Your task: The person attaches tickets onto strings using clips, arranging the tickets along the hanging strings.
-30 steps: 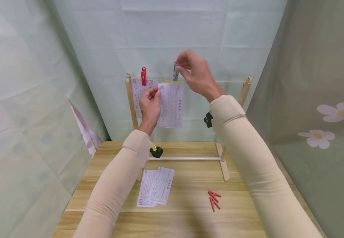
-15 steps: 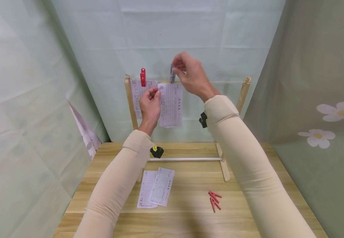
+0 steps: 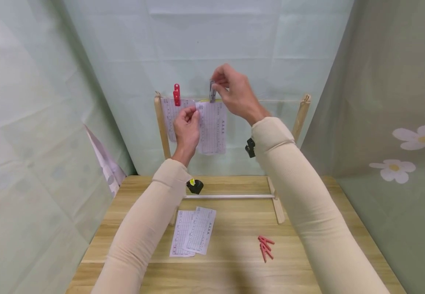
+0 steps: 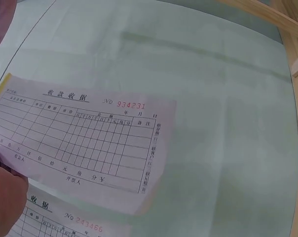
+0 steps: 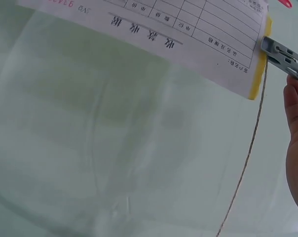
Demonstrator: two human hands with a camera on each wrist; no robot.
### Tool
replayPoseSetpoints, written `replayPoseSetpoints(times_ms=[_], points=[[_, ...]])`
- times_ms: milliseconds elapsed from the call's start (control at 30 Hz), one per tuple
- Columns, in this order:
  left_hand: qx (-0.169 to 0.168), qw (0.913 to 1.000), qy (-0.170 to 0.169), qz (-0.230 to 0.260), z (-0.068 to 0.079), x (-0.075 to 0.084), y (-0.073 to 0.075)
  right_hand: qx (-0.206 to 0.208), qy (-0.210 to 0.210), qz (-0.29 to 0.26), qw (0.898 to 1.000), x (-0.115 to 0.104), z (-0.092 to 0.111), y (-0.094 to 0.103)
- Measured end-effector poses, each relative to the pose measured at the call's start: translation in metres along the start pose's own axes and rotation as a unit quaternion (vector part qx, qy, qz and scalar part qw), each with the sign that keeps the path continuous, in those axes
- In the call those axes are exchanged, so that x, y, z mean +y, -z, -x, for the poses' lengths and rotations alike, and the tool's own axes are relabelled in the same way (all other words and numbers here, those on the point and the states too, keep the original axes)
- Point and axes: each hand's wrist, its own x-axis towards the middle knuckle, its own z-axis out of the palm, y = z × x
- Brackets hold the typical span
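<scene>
My left hand (image 3: 187, 132) pinches the left edge of a printed receipt slip (image 3: 212, 128), which hangs at a string (image 3: 280, 101). With thumb and fingers my right hand (image 3: 239, 94) grips a grey clothespin (image 3: 212, 94) at the slip's top edge. In the right wrist view, the clothespin (image 5: 282, 55) sits over the slip's yellow edge (image 5: 260, 74), where the string (image 5: 247, 153) runs. Red numbers mark the slip (image 4: 80, 143) in the left wrist view. A second slip (image 3: 167, 122) hangs to the left under a red clothespin (image 3: 177, 96), partly hidden by my left hand.
Wooden posts (image 3: 300, 118) hold the string, joined low down by a white rod (image 3: 231, 197). Two overlapping slips (image 3: 199, 230) lie on the wooden table (image 3: 234, 273). Red clothespins (image 3: 265, 247) lie to their right. A pale cloth (image 3: 212, 45) hangs behind the frame.
My right hand has moved left and slightly down, bringing the grey clothespin onto the slip's top edge. My left hand stays almost in place, and the slip's lower edge has risen a little.
</scene>
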Motion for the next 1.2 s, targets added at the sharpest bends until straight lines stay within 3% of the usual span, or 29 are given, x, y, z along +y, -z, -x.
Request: replayPoseSetpoints(times_ms=[333, 1200], points=[[0.006, 0.9997, 0.022, -0.001, -0.0023, 0.0005, -0.002, -0.013, -0.018, 0.006, 1.0, 0.0013, 0.0022, -0.0011], [0.008, 0.9999, 0.013, -0.007, -0.0031, -0.0005, 0.0004, -0.039, -0.03, -0.003, 0.999, 0.0039, 0.0049, -0.0059]])
